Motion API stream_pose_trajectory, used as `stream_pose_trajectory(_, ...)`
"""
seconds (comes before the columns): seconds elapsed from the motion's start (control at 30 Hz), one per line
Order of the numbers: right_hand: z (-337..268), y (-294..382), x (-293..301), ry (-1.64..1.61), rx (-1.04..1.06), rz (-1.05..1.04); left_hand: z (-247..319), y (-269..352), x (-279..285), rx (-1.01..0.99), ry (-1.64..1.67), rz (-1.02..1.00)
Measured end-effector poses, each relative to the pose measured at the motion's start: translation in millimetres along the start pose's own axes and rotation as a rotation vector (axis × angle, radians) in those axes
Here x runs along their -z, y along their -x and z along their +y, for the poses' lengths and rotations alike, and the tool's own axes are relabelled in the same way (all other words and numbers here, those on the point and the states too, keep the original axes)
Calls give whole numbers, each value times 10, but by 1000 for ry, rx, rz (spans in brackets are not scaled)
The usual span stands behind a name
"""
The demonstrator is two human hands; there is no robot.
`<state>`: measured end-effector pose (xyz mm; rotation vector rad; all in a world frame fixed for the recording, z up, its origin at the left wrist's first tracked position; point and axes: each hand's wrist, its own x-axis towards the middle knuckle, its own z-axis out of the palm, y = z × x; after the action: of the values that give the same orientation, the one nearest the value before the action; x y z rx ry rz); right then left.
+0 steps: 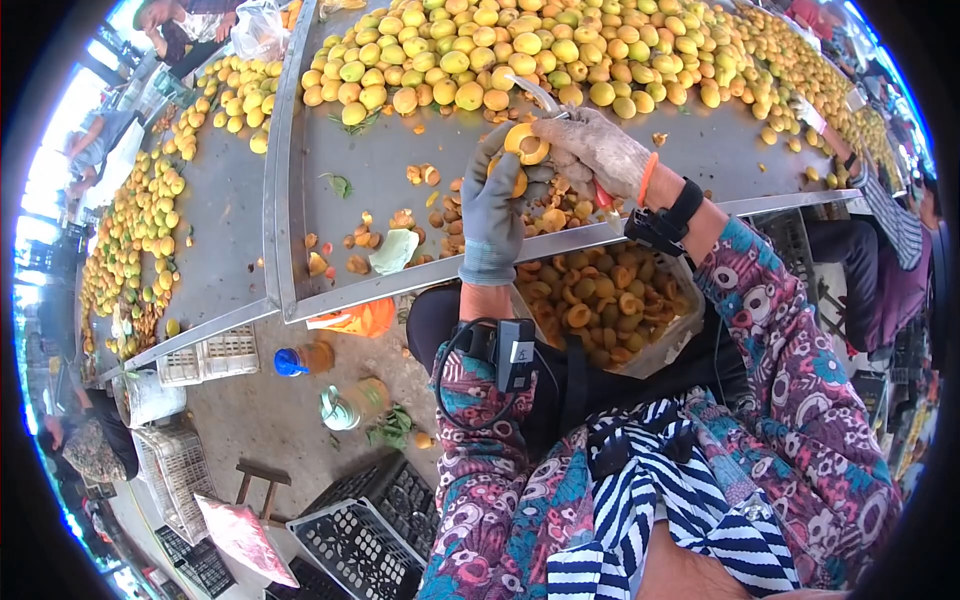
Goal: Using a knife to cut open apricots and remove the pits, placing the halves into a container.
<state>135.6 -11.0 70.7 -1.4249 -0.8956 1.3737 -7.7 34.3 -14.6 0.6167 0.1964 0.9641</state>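
Note:
My left hand (489, 206), in a grey work glove, holds a cut apricot (531, 145). Its hollow inner face is turned up, and another piece of orange flesh (514, 178) shows under my thumb. My right hand (596, 150) wears a soiled pale glove and grips a curved knife (538, 96). The blade points up and away past my left fingers, while the red handle (602, 196) shows below the palm. My right fingertips touch the cut apricot's edge. Beneath both hands, apricot pits and scraps (553, 214) lie on the metal table (360, 172). A crate of apricot halves (600, 300) stands below the table edge.
A raised metal rim (420, 274) edges the table. Whole apricots (465, 60) are heaped at the far side. On the floor stand two bottles (304, 360) (356, 403), a black crate (360, 547) and a white crate (176, 469). A co-worker's gloved hand (810, 114) reaches in at right.

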Motion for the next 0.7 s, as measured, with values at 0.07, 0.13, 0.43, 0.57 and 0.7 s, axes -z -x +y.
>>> stream_pose_trajectory(0.07,-59,35,-32,48,3,2,3,-13,36,-36,-140,-30)
stream_pose_trajectory(0.13,-78,61,-37,94,3,17,5,-16,-21,-46,-181,21)
stream_pose_trajectory(0.43,189,-72,-168,934,664,348,-78,-82,-34,-235,-452,112)
stream_pose_trajectory(0.57,55,-26,-265,345,138,213,-44,-9,-22,-170,-242,197)
stream_pose_trajectory(0.7,122,-12,-430,89,169,171,-59,-34,135,-195,-167,116)
